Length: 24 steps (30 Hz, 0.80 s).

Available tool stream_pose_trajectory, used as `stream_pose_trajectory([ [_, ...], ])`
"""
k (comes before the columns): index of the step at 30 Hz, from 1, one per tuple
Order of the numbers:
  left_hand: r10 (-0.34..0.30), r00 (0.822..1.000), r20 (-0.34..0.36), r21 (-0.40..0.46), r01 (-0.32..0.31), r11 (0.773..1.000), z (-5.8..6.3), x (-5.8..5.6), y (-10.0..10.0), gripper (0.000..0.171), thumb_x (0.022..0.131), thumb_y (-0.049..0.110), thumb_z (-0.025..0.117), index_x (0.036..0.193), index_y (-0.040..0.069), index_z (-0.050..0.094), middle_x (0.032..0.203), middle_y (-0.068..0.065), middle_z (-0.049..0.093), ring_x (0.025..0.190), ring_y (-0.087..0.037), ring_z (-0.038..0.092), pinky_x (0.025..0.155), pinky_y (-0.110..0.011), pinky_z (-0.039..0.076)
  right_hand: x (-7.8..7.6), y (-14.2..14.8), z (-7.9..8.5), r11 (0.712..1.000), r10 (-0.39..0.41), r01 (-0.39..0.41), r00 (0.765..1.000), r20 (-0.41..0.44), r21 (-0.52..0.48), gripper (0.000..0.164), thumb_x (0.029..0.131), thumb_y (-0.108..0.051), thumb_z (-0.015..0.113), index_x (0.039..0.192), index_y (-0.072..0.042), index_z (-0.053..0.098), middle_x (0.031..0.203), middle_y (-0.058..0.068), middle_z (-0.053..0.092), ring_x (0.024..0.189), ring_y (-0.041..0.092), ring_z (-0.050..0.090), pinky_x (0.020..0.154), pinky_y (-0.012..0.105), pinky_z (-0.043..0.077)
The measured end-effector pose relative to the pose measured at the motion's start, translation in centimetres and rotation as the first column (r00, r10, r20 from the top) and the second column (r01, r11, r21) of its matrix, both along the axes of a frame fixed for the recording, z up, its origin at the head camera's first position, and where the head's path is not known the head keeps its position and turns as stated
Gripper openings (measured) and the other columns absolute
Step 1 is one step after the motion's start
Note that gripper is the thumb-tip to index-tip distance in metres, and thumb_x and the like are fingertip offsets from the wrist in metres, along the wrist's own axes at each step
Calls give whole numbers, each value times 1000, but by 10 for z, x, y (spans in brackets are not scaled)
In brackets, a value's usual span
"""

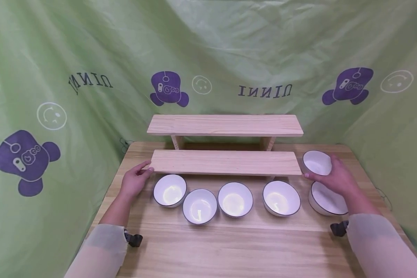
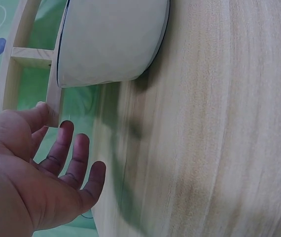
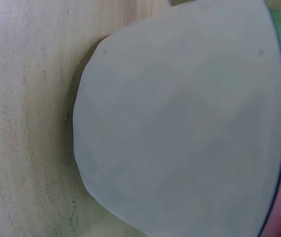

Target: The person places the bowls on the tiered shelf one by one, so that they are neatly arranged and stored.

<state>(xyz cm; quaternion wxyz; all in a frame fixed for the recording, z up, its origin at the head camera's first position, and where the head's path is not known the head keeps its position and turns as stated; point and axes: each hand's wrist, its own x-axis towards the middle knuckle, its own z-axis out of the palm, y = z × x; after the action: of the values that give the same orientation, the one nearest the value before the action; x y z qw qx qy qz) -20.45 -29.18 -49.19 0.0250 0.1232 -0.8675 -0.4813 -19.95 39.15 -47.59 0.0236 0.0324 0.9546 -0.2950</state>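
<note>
Bowls [image 1: 235, 199] near the shelf [image 1: 226, 162] show glossy white insides

I see light tan on the tabletop [image 1: 229, 251], streaked with wood grain running between its left and right edges. Toward its far edge, the shelf's upper board [image 1: 226, 125] and lower board [image 1: 226, 162] look paler and pinkish, finely grained. The six bowls [image 1: 235, 199] read white with thin dark rims; my right wrist view gives me faint diamond-like facets on one bowl's outer wall [image 3: 180, 123]. Beyond the far edge, my green curtain [image 1: 222, 31] carries purple cartoon figures [image 1: 169, 88], white-outlined smileys [image 1: 201, 85] and dark, mirrored lettering [image 1: 265, 91].
</note>
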Motion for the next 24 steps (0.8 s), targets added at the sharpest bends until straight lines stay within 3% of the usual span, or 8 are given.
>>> stream_pose_trajectory([
  [3, -2, 1000, 0, 3, 2, 1000, -1, -1, 0, 55, 100, 45, 69, 148, 19, 60, 122, -20, 71, 113, -27, 63, 85, -26, 47, -3, 1, -2, 1000, -2, 2, 1000, -6, -4, 136, 82, -62, 82, 158, 14, -2, 152, 49, 24, 134, 67, 31, 103, 77, 32],
  [8, 5, 1000, 8, 12, -5, 1000, -2, -1, 0, 57, 99, 48, 69, 148, 20, 60, 122, -19, 71, 112, -25, 64, 86, -26, 47, -6, 3, -5, 1000, -5, 5, 1000, 0, 4, 136, 81, -62, 83, 158, 15, 2, 148, 49, 31, 129, 65, 38, 100, 75, 36],
  [14, -4, 1000, 7, 22, 3, 1000, -2, 0, -1, 57, 99, 47, 70, 148, 21, 60, 120, -20, 72, 107, -22, 66, 84, -22, 48, -6, 1, -7, 999, -7, 5, 999, -37, -39, 111, 77, -58, 88, 150, 9, 38, 131, 35, 56, 113, 49, 55, 88, 62, 47],
  [16, -4, 1000, 5, 28, 4, 1000, -3, -1, -2, 57, 99, 47, 70, 148, 20, 60, 119, -20, 73, 104, -20, 66, 83, -21, 49, -6, 1, -8, 999, -22, 21, 999, -30, -28, 109, 78, -59, 87, 148, 10, 40, 131, 36, 56, 112, 49, 55, 89, 61, 47],
  [24, 1, 1000, 9, 28, -2, 1000, -6, -3, -3, 57, 98, 48, 70, 148, 23, 60, 118, -17, 73, 98, -13, 65, 81, -21, 49, -7, 5, -7, 998, -61, 59, 997, 42, 38, 128, 83, -63, 80, 155, 19, 13, 145, 50, 30, 128, 62, 37, 101, 73, 36],
])
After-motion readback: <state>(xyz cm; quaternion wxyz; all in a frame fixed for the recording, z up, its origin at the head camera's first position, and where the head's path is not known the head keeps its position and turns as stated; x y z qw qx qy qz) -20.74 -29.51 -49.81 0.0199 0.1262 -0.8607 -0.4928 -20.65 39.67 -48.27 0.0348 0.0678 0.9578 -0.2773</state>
